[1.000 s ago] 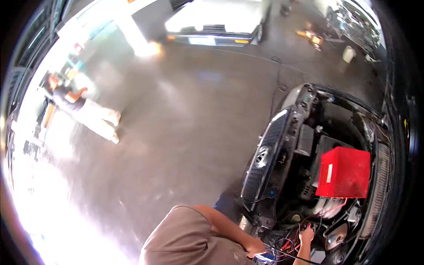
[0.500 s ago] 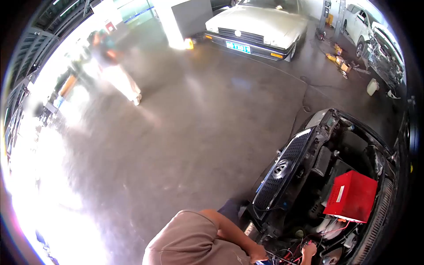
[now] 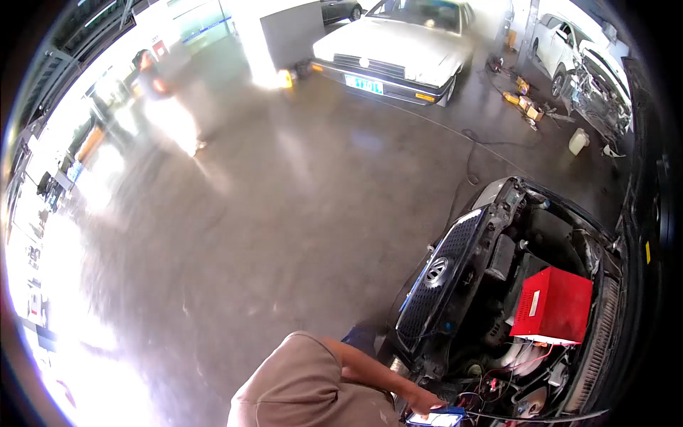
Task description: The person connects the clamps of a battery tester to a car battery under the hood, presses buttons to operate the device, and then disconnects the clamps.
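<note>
My left hand (image 3: 425, 403) is at the bottom, closed on a blue-edged handheld device with a lit screen (image 3: 437, 418), at the near edge of the engine bay. The frame's lower border cuts the device off, so I cannot tell its exact kind. My right hand is out of view. Beside the device are thin red and dark wires (image 3: 491, 388) and a small red clamp-like piece (image 3: 492, 384). A red metal box (image 3: 553, 306) rests on the engine, with wires running from its lower side. A thin dark rod (image 3: 541, 418) stretches right from near the device.
The open-bonnet car's grille (image 3: 448, 267) faces left. Across the floor stand a pale car (image 3: 398, 43) and a damaged white car (image 3: 580, 60). A person (image 3: 167, 99) is at upper left. A cable (image 3: 471, 160) and a white jug (image 3: 578, 141) are on the floor.
My right hand, earlier among the wires, has left the view. The blue-edged device in my left hand now shows more fully. The view has shifted, and the distant person has changed pose.
</note>
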`<move>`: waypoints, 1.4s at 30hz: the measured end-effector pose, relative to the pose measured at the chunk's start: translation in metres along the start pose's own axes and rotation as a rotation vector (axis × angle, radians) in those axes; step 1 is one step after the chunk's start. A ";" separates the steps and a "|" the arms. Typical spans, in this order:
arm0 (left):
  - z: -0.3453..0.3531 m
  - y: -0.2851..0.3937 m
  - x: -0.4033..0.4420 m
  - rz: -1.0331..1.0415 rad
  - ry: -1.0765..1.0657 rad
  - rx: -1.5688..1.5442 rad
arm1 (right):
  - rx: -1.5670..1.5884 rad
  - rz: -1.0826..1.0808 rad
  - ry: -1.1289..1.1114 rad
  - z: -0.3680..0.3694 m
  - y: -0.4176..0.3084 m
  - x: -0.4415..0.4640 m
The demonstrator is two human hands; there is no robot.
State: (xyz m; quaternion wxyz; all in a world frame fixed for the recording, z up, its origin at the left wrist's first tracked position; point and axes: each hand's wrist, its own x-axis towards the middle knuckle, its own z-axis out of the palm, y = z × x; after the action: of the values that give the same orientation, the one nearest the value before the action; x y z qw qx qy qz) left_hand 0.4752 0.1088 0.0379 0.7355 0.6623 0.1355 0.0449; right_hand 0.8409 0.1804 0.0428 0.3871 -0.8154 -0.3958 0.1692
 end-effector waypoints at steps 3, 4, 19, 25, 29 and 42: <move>0.001 0.017 -0.004 0.055 -0.018 -0.133 | 0.318 0.093 0.021 -0.022 -0.017 -0.016; 0.002 0.021 -0.004 0.066 -0.020 -0.158 | 0.420 0.117 0.027 -0.030 -0.020 -0.021; 0.015 0.077 -0.052 -0.016 -0.166 -0.394 | 0.937 0.030 -0.026 -0.177 -0.063 -0.154; 0.022 0.077 -0.044 0.117 -0.083 -0.242 | 0.645 -0.017 -0.173 -0.201 -0.078 -0.233; 0.017 0.106 -0.042 -0.012 -0.154 0.082 | 0.423 0.067 -0.369 -0.171 -0.085 -0.272; 0.031 0.113 -0.045 0.068 -0.309 0.142 | 0.307 0.251 -0.480 -0.186 -0.080 -0.331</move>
State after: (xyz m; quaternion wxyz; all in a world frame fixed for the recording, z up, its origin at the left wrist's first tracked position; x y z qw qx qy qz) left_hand 0.4525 0.0815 0.1585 0.6969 0.7159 0.0011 -0.0420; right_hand 0.6997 -0.1384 0.2136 0.3774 -0.7267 -0.3420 0.4611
